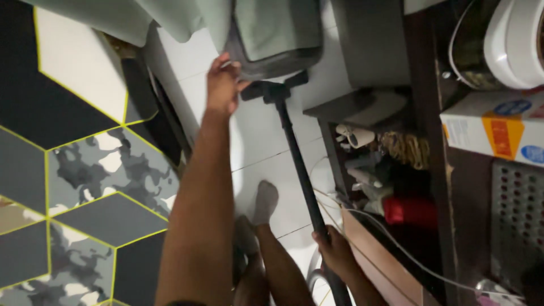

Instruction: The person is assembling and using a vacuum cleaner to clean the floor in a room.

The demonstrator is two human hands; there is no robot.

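The vacuum wand (297,164) ran as a long black tube from about five o'clock, low in the view, up toward twelve o'clock, tilted a little left at its far end. There its floor head (275,90) sat on the white tiled floor (266,141), right at the near edge of a grey padded bin (277,39) with green cloth folded inside.

The right hand (335,252) was closed around the lower end of the wand, fingers wrapped fully round the tube — the nearer hand to the tool by far, since it had hold of it. The left hand (222,85) reached out at full arm's length toward eleven o'clock, its fingers curled onto the left corner of the bin, just beside the floor head at its three o'clock side. Whether it gripped the bin or only pressed against it, I could not tell.

A socked foot (264,201) stood on the tiles between the two arms. At nine o'clock lay a patterned mat (85,187) with yellow lines — at three o'clock, a dark shelf unit (391,170) crowded with small items.
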